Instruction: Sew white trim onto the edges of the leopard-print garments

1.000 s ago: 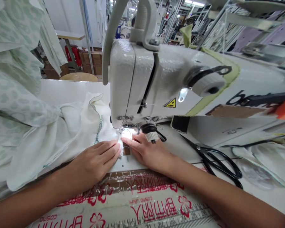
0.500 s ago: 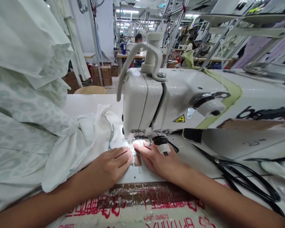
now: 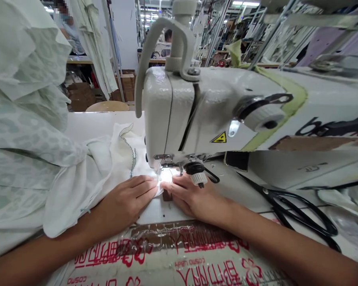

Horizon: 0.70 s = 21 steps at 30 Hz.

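Note:
My left hand (image 3: 125, 201) lies flat, fingers together and stretched out, pressing the white fabric (image 3: 107, 167) with a green scalloped trim onto the machine bed. My right hand (image 3: 193, 196) rests flat opposite it, fingertips on the fabric edge right at the lit needle area (image 3: 166, 174). Both sets of fingertips nearly meet under the presser foot of the white sewing machine (image 3: 203, 107). Neither hand grips anything.
Black scissors (image 3: 298, 214) lie on the table to the right of my right forearm. A pile of pale green patterned cloth (image 3: 24, 131) fills the left side. A red-printed ruler sheet (image 3: 173, 258) covers the near table edge. Another person stands far back left.
The view shifted up and back down; my hands stayed flat on the fabric at the needle, and the fabric edge moved slightly under the presser foot.

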Each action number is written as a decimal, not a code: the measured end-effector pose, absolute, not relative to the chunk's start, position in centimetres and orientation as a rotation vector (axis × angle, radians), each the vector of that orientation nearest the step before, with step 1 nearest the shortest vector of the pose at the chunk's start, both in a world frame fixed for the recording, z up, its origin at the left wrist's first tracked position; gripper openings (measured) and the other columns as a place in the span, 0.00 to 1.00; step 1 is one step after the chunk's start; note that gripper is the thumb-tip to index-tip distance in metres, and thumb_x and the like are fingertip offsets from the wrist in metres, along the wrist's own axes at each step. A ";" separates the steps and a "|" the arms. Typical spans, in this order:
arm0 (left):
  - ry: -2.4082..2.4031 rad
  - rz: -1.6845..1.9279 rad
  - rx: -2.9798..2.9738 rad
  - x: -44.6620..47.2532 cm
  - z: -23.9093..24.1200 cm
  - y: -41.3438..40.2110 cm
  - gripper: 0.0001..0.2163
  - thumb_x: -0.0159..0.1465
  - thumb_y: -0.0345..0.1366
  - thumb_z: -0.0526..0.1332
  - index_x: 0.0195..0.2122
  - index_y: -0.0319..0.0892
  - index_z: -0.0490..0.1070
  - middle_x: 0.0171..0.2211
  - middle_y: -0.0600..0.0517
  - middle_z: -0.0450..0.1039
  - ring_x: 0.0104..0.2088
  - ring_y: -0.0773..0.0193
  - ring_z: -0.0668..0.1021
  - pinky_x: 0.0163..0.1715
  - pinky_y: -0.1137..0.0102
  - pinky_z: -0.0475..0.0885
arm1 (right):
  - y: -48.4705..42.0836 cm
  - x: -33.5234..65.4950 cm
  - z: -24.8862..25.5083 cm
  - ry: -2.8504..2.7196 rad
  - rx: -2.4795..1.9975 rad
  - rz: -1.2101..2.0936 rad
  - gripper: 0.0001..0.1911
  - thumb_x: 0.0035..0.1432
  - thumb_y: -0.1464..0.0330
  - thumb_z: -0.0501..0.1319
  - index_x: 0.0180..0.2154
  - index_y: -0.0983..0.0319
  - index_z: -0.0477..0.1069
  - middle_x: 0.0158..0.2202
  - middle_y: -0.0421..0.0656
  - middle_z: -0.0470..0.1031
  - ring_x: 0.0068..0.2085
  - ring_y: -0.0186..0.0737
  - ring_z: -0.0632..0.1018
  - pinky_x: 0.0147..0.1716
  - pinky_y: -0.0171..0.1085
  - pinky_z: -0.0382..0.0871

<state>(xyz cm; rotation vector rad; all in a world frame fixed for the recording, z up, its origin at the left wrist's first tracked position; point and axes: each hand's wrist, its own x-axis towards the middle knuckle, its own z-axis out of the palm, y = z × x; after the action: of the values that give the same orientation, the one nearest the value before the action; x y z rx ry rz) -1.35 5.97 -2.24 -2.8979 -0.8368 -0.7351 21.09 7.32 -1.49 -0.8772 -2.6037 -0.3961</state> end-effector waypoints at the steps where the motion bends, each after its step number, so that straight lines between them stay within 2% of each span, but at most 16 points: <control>1: -0.839 -0.738 -2.893 -1.3 -2.2 6.1 0.13 0.67 0.26 0.50 0.50 0.31 0.66 0.45 0.43 0.71 0.51 0.59 0.70 0.53 0.61 0.70 | 7.4 21.2 -1.5 -2.600 -0.860 -0.413 0.16 0.62 0.72 0.47 0.43 0.58 0.72 0.32 0.44 0.78 0.29 0.39 0.74 0.24 0.37 0.54; 6: -0.898 -0.687 -2.919 -1.1 -1.6 7.0 0.13 0.69 0.29 0.48 0.48 0.33 0.68 0.43 0.45 0.71 0.48 0.60 0.71 0.52 0.63 0.71 | 7.9 21.2 -1.3 -2.588 -0.787 -0.384 0.16 0.61 0.73 0.48 0.42 0.58 0.73 0.31 0.43 0.77 0.28 0.37 0.73 0.24 0.36 0.56; 10: -0.955 -0.646 -2.871 -1.1 -1.3 7.5 0.13 0.69 0.29 0.47 0.46 0.32 0.69 0.42 0.45 0.72 0.47 0.60 0.72 0.51 0.65 0.71 | 8.1 20.6 -0.8 -2.485 -0.759 -0.503 0.18 0.62 0.75 0.46 0.39 0.59 0.74 0.32 0.45 0.76 0.27 0.37 0.72 0.24 0.35 0.58; 15: -0.957 -0.616 -2.832 -1.4 -1.4 7.9 0.12 0.68 0.28 0.48 0.47 0.31 0.69 0.43 0.45 0.72 0.47 0.60 0.72 0.51 0.66 0.71 | 8.4 20.2 -0.8 -2.520 -0.733 -0.502 0.18 0.60 0.77 0.46 0.39 0.60 0.74 0.27 0.43 0.74 0.26 0.37 0.71 0.25 0.36 0.60; 21: -0.909 -0.581 -2.934 -1.6 -1.6 7.8 0.12 0.69 0.28 0.48 0.46 0.31 0.69 0.46 0.43 0.71 0.50 0.59 0.70 0.54 0.65 0.67 | 8.8 20.9 -1.8 -2.639 -0.706 -0.383 0.15 0.61 0.72 0.49 0.42 0.61 0.74 0.29 0.44 0.73 0.27 0.36 0.71 0.25 0.35 0.60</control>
<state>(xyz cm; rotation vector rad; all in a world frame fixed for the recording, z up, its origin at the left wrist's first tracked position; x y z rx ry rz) -1.61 7.82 -1.56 -2.9338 -0.9087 -0.5815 20.86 8.78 -1.84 -0.7057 -2.6388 -0.3834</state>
